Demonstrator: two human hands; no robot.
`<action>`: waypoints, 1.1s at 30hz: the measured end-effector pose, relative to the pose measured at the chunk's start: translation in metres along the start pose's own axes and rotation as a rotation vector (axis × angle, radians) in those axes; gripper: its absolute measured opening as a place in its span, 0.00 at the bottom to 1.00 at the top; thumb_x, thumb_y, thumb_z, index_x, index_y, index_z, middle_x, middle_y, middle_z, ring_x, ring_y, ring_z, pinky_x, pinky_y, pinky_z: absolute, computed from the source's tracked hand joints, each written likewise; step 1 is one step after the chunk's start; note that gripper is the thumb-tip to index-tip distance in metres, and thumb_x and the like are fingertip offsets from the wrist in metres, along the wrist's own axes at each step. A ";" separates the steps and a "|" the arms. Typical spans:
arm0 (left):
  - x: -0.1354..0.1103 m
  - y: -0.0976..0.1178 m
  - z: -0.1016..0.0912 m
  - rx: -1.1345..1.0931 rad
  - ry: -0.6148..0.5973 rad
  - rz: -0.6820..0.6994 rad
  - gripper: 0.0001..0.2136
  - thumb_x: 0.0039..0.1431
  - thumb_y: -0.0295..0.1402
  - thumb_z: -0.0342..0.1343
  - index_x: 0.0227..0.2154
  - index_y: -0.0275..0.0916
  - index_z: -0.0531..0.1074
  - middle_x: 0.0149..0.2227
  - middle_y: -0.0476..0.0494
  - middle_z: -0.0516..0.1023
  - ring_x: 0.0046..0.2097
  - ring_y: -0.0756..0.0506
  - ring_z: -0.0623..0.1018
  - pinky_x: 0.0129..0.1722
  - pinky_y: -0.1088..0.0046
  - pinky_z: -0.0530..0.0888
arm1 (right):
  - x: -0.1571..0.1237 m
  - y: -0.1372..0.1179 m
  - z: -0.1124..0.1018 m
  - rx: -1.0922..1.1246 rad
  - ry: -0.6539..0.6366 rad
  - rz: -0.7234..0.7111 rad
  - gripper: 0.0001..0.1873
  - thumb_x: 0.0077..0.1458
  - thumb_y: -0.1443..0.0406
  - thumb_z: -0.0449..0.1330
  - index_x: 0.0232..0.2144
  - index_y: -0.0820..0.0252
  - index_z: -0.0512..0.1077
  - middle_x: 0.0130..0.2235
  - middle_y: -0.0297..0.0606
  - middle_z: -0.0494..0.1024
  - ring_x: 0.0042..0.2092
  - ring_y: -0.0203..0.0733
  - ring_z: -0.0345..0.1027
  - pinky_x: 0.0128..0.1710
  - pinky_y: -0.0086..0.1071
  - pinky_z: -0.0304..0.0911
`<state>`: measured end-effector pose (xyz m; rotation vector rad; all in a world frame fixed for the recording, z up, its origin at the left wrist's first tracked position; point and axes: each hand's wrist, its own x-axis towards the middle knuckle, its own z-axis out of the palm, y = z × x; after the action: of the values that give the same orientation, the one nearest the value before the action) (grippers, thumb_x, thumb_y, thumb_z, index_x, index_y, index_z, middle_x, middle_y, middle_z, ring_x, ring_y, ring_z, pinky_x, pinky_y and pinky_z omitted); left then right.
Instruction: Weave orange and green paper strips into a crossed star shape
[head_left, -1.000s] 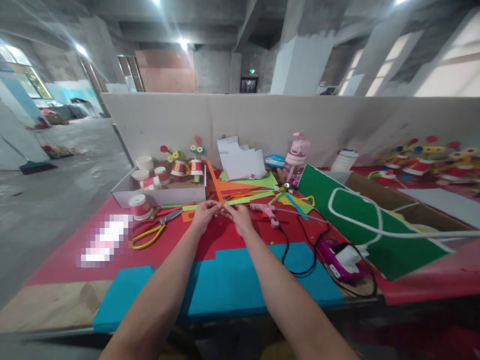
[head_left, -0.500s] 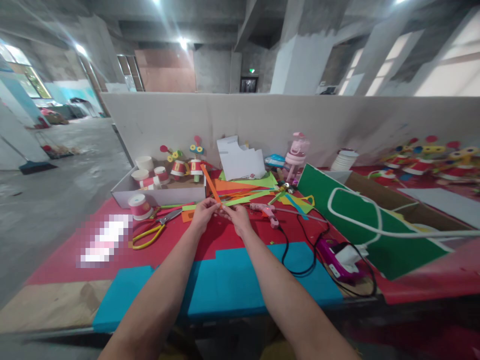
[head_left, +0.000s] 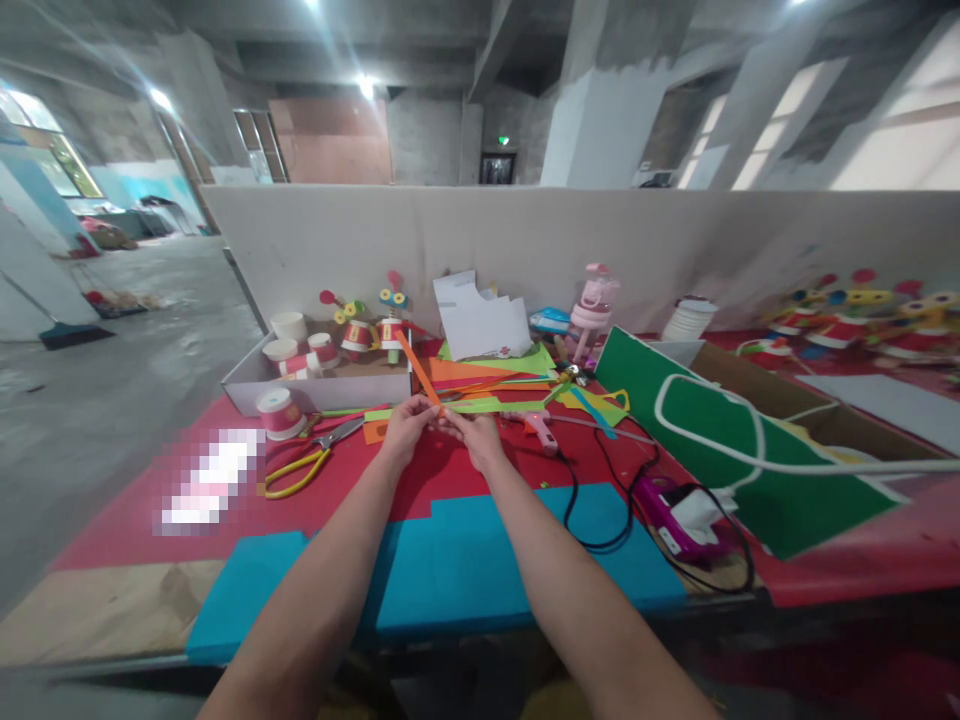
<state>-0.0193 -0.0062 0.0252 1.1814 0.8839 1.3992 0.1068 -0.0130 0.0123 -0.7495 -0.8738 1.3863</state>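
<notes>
My left hand (head_left: 409,430) is closed, its fingertips pinching the lower end of an orange paper strip (head_left: 420,370) that slants up to the left. Right beside it, my right hand (head_left: 476,437) pinches a light green paper strip (head_left: 517,406), which runs out level to the right over the pink glue gun (head_left: 541,430). Where the two strips meet, the fingertips of both hands come together and partly hide the joint. Yellow-handled pliers (head_left: 307,468) lie left of my left hand, and an orange paper piece (head_left: 373,432) lies just beside it.
A white box (head_left: 322,395) with paper cups and cup figures stands back left, near another paper cup (head_left: 277,412). Blue sheets (head_left: 450,570) lie along the front. A purple power strip (head_left: 679,525), black cord and green box panel (head_left: 720,440) occupy the right.
The green strip has swung from tilting up to the right to lying nearly level, now crossing the glue gun. The orange strip has shifted slightly. Both hands stay almost in place.
</notes>
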 end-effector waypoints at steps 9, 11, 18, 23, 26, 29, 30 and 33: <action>0.001 -0.001 0.000 0.004 -0.005 -0.040 0.16 0.38 0.40 0.68 0.26 0.35 0.72 0.22 0.49 0.73 0.23 0.53 0.69 0.26 0.76 0.65 | 0.001 0.000 0.002 -0.058 0.090 -0.067 0.15 0.35 0.60 0.70 0.25 0.63 0.74 0.23 0.34 0.77 0.25 0.37 0.73 0.34 0.34 0.74; 0.001 -0.002 0.001 0.022 -0.014 -0.055 0.16 0.37 0.39 0.68 0.26 0.34 0.73 0.22 0.48 0.74 0.24 0.53 0.70 0.26 0.76 0.65 | 0.001 0.002 0.002 -0.060 0.129 -0.089 0.14 0.34 0.60 0.70 0.23 0.62 0.74 0.22 0.33 0.77 0.24 0.36 0.72 0.32 0.33 0.73; 0.001 -0.005 -0.001 0.060 0.002 -0.040 0.15 0.37 0.39 0.68 0.24 0.35 0.73 0.21 0.49 0.73 0.23 0.53 0.69 0.25 0.77 0.64 | 0.001 0.005 0.002 -0.083 0.091 -0.088 0.13 0.36 0.58 0.69 0.22 0.61 0.74 0.23 0.34 0.77 0.26 0.37 0.73 0.33 0.33 0.73; 0.001 -0.005 -0.001 0.060 -0.001 -0.053 0.15 0.38 0.40 0.68 0.23 0.34 0.72 0.21 0.48 0.73 0.24 0.53 0.69 0.26 0.77 0.64 | 0.003 0.004 0.000 -0.112 0.022 -0.072 0.13 0.35 0.59 0.68 0.22 0.62 0.74 0.23 0.35 0.78 0.28 0.40 0.74 0.36 0.35 0.72; 0.001 -0.005 -0.001 0.046 -0.011 -0.057 0.15 0.38 0.41 0.68 0.24 0.34 0.73 0.21 0.48 0.73 0.23 0.53 0.69 0.26 0.77 0.64 | 0.003 0.003 0.000 -0.137 0.037 -0.090 0.11 0.37 0.59 0.67 0.22 0.61 0.74 0.22 0.35 0.78 0.28 0.40 0.74 0.36 0.35 0.71; 0.000 -0.004 0.000 0.043 -0.030 -0.056 0.15 0.38 0.40 0.68 0.25 0.34 0.74 0.22 0.48 0.74 0.24 0.53 0.68 0.26 0.77 0.64 | 0.003 0.004 0.001 -0.134 0.048 -0.118 0.11 0.38 0.59 0.66 0.23 0.60 0.74 0.24 0.34 0.79 0.28 0.40 0.74 0.35 0.35 0.70; 0.000 -0.004 0.001 0.047 -0.030 -0.055 0.15 0.38 0.40 0.68 0.24 0.34 0.74 0.22 0.47 0.74 0.24 0.53 0.68 0.26 0.76 0.64 | 0.003 0.005 0.001 -0.137 0.049 -0.126 0.11 0.38 0.59 0.66 0.23 0.60 0.74 0.24 0.34 0.79 0.28 0.40 0.73 0.35 0.34 0.70; 0.000 -0.003 0.001 0.053 -0.005 -0.058 0.15 0.38 0.40 0.67 0.23 0.35 0.73 0.20 0.48 0.73 0.23 0.53 0.68 0.26 0.76 0.63 | 0.004 0.007 0.000 -0.193 0.074 -0.148 0.11 0.39 0.59 0.65 0.24 0.60 0.74 0.24 0.34 0.78 0.27 0.40 0.73 0.34 0.33 0.70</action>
<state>-0.0172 -0.0060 0.0225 1.1896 0.9490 1.3331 0.1033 -0.0085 0.0064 -0.8604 -0.9937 1.1478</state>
